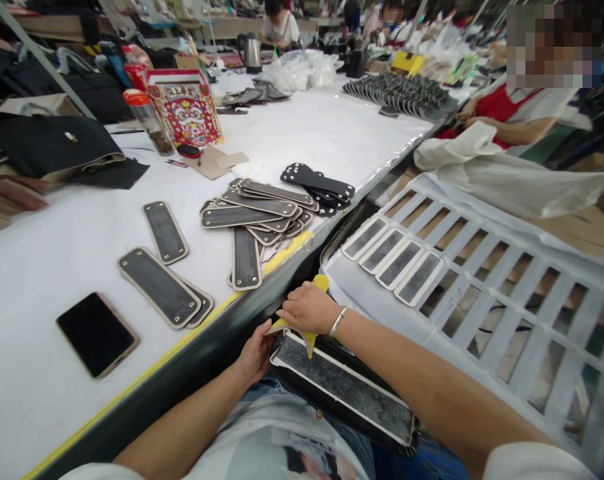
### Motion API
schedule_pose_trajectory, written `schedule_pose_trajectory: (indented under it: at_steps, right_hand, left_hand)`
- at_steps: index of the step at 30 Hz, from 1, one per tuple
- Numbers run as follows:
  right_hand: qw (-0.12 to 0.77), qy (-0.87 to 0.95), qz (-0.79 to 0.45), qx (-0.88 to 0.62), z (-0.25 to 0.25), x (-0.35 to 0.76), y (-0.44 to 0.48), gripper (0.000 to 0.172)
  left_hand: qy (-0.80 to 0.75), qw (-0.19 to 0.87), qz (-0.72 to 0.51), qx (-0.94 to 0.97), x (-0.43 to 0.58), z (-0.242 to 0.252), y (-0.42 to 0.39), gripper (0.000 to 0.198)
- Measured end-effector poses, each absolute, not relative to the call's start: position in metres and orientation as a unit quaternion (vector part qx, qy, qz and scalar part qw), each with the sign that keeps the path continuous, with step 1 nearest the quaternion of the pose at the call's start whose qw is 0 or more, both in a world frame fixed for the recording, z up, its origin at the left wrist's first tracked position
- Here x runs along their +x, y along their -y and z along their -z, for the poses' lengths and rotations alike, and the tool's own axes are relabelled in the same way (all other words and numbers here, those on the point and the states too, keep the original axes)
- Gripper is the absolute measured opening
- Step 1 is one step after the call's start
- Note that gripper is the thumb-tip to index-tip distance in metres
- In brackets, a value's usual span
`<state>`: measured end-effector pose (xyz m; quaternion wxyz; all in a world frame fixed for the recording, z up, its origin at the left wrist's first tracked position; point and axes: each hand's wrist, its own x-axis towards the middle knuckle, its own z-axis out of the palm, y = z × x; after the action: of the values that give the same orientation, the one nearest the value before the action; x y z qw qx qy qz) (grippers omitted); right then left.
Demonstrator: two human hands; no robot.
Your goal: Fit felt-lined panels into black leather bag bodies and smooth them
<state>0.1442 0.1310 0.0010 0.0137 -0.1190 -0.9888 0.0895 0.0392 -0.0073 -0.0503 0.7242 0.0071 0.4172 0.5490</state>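
Observation:
My right hand (309,308), with a silver bangle at its wrist, is closed on a curled yellow strip (309,341). The strip bends down towards my left hand (256,353), whose fingers are closed at its pale end. Just below both hands lies a long dark grey panel (347,383) with a whitish rim, resting over my lap on a black piece that is partly hidden. Its near-left corner is beside my left fingers. On the table to the left are several dark oblong pieces (161,285) with beige edges and small metal studs at the ends.
A white slotted rack (475,287) on the right holds several grey panels (415,272). A phone (98,335) lies on the white table (27,293). Further back stand an orange-lidded bottle (149,123) and a red patterned box (187,110). A person in a red apron (507,110) sits at right.

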Motion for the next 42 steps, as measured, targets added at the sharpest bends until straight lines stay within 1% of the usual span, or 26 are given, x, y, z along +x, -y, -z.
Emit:
schedule_pose_trajectory:
  at_steps: [3,5,8,11,15,20,24,27,30,32,33,36,38,40,42]
  right_hand:
    - [0.001,0.993,-0.072,-0.097,-0.001,0.146,-0.132,0.048]
    - [0.008,0.992,-0.082,-0.093,0.000,0.148,-0.132,0.049]
    - [0.018,0.989,-0.107,-0.101,0.000,0.155,-0.130,0.048]
    - [0.012,0.983,-0.130,-0.127,0.000,0.165,-0.124,0.047]
    - [-0.007,0.973,-0.132,-0.188,-0.003,0.178,-0.111,0.049]
    - [-0.053,0.958,-0.110,-0.260,-0.013,0.190,-0.099,0.048]
    - [-0.090,0.935,-0.103,-0.329,-0.032,0.217,-0.097,0.049]
    - [-0.100,0.905,-0.112,-0.398,-0.051,0.247,-0.093,0.053]
    - [-0.092,0.865,-0.125,-0.477,-0.066,0.272,-0.081,0.055]
    - [-0.072,0.846,-0.130,-0.511,-0.069,0.282,-0.070,0.055]
    - [-0.064,0.843,-0.132,-0.518,-0.068,0.285,-0.064,0.053]
    - [-0.046,0.853,-0.144,-0.500,-0.061,0.286,-0.050,0.046]
    - [-0.042,0.861,-0.153,-0.482,-0.057,0.283,-0.044,0.045]
    - [-0.041,0.861,-0.164,-0.479,-0.056,0.277,-0.039,0.045]
    - [-0.029,0.849,-0.186,-0.494,-0.056,0.271,-0.034,0.047]
  left_hand:
    - [-0.440,0.704,-0.557,0.034,0.039,0.054,0.010,0.036]
    - [-0.450,0.698,-0.554,0.062,0.039,0.054,0.011,0.035]
    - [-0.464,0.694,-0.537,0.122,0.034,0.051,0.012,0.039]
    - [-0.488,0.679,-0.498,0.228,0.027,0.045,0.012,0.044]
    - [-0.491,0.674,-0.450,0.320,0.020,0.043,0.009,0.045]
    - [-0.433,0.745,-0.420,0.286,0.016,0.041,-0.003,0.046]
    - [-0.431,0.762,-0.367,0.314,0.007,0.033,-0.018,0.044]
    - [-0.448,0.747,-0.321,0.372,0.004,0.028,-0.024,0.046]
    - [-0.491,0.669,-0.332,0.447,0.011,0.028,-0.020,0.043]
    - [-0.516,0.629,-0.368,0.450,0.016,0.031,-0.013,0.042]
    - [-0.520,0.625,-0.386,0.435,0.017,0.032,-0.008,0.043]
    - [-0.483,0.690,-0.409,0.350,0.009,0.037,0.003,0.044]
    - [-0.444,0.740,-0.408,0.298,0.000,0.040,0.006,0.045]
    - [-0.433,0.755,-0.403,0.282,-0.008,0.040,0.004,0.046]
    - [-0.448,0.744,-0.396,0.298,-0.012,0.039,-0.003,0.046]
